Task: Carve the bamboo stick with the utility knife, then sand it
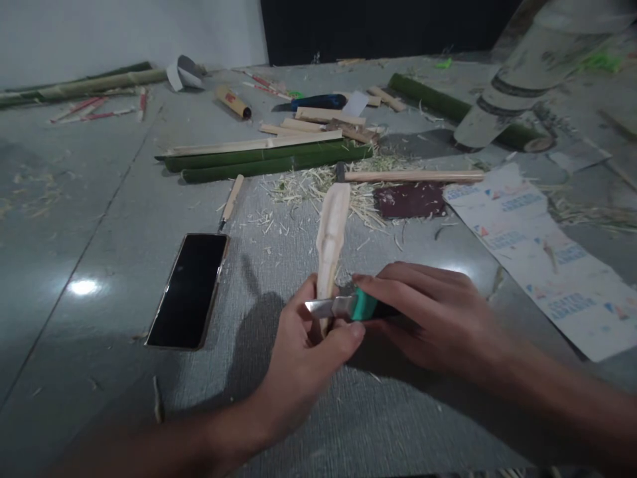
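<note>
My left hand (306,345) is closed around the lower end of a pale, carved bamboo piece (331,232), whose broad, spoon-like end points away from me. In my right hand (432,309) is a utility knife (365,304) with a green and black handle. Its short blade lies across the narrow part of the bamboo piece, above my left thumb, which reaches toward the knife. Fingers cover the lower end of the bamboo and much of the knife handle. Pale shavings (303,189) lie on the floor beyond the bamboo piece.
A phone (189,289) and a small wooden-handled tool (231,202) lie at left. Farther off are green bamboo strips (269,159), a hammer (413,176), a blue-handled knife (318,101) and a bamboo pole (432,96). Printed paper (552,259) lies at right.
</note>
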Available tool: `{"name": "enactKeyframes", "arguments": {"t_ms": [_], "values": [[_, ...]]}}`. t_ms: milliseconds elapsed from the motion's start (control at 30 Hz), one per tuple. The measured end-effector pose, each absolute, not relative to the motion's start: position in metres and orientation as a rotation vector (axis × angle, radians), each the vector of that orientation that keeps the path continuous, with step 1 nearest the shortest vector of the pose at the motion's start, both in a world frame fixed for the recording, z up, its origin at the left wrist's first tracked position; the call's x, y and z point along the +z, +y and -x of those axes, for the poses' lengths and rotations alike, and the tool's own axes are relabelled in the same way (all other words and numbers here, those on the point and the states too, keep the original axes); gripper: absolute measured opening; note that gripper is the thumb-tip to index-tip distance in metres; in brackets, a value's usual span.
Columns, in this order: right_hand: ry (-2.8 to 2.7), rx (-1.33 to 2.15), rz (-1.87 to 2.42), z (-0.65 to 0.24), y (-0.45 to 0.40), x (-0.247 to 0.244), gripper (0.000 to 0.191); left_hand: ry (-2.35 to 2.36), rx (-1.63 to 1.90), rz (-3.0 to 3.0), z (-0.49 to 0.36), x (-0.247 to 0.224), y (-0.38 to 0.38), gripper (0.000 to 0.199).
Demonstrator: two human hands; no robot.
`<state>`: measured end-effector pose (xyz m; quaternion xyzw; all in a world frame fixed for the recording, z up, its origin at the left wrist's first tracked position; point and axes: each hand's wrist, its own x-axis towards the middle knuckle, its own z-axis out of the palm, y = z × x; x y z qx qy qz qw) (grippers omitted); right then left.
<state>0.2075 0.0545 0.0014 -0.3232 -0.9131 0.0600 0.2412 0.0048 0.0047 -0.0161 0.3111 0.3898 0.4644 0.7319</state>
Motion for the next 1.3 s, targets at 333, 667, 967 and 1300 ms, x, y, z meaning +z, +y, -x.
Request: {"name": "enactKeyframes", "arguments": {"t_ms": [333, 667, 967, 1300], "values": [[-2.531, 0.178, 0.871, -0.209, 0.054, 0.004, 0.025, 0.897, 1.001, -0.717, -0.005, -0.015, 0.009, 0.029], [-2.414, -0.026, 1.045, -0.198, 0.04, 0.014, 0.024, 1.046, 1.015, -0.791, -0.007, -0.018, 0.002, 0.039], [-2.364, -0.127, 1.1, -0.2, 0.045, 0.017, 0.026, 1.19, 0.995, -0.916, -0.006, -0.013, 0.004, 0.039], [-2.47, 0.103, 1.032, -0.214, 0.06, 0.016, 0.024, 0.813, 1.054, -0.673, -0.004, -0.019, 0.004, 0.009]]}}
